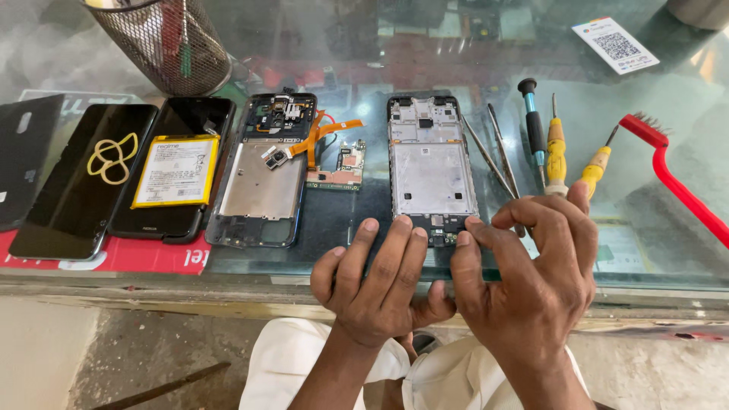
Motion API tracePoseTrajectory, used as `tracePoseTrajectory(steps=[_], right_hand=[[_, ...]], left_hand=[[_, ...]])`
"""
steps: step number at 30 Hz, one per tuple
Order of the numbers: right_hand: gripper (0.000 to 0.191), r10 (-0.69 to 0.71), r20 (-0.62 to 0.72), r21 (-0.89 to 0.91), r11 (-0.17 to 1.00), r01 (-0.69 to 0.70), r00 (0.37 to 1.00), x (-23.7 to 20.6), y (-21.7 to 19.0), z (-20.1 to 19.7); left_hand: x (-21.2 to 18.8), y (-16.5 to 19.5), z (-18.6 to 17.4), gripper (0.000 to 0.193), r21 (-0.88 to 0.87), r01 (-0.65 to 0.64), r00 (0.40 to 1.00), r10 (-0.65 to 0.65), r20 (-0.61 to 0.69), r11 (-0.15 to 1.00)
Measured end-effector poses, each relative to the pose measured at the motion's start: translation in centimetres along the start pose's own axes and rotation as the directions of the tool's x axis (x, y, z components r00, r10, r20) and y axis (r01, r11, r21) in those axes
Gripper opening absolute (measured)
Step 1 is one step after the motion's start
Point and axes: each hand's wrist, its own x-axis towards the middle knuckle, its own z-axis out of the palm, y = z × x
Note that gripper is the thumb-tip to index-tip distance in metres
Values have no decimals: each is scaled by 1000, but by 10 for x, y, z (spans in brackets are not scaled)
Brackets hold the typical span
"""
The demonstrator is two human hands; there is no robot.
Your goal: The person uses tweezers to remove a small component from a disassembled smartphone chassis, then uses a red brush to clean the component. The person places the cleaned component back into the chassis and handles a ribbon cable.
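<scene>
My left hand [380, 277] and my right hand [528, 273] rest side by side at the near edge of the glass counter [653, 250], fingers apart and fingertips touching the bottom end of a bare silver phone frame [431, 167] lying flat. Neither hand holds anything. To the left lies a second opened phone frame [266, 171] with orange flex cables and a small circuit board [340, 167] beside it. Tweezers [497, 156] lie just right of the silver frame, above my right hand's fingers.
Far left lie a black back cover [26, 156], a phone with rubber bands [83, 178], and a phone bearing a yellow-edged battery [175, 171]. A mesh pen holder [163, 42] stands behind. Right side: screwdrivers [556, 148], a red brush [672, 175], a printed card [615, 44].
</scene>
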Motion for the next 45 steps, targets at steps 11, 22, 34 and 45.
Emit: tracePoseTrajectory(steps=[11, 22, 34, 45], right_hand=[[10, -39, -18, 60, 997, 40, 999, 3, -1, 0], [19, -107, -44, 44, 993, 108, 993, -4, 6, 4], [12, -94, -43, 4, 996, 94, 995, -10, 14, 11], [12, -106, -81, -25, 994, 104, 991, -7, 8, 11]], left_hand=[[3, 4, -2, 50, 6, 43, 999, -43, 6, 999], [2, 4, 2, 48, 6, 42, 999, -42, -14, 999], [-6, -3, 6, 49, -244, 59, 995, -78, -68, 968], [-2, -1, 3, 44, -25, 29, 1000, -29, 4, 999]])
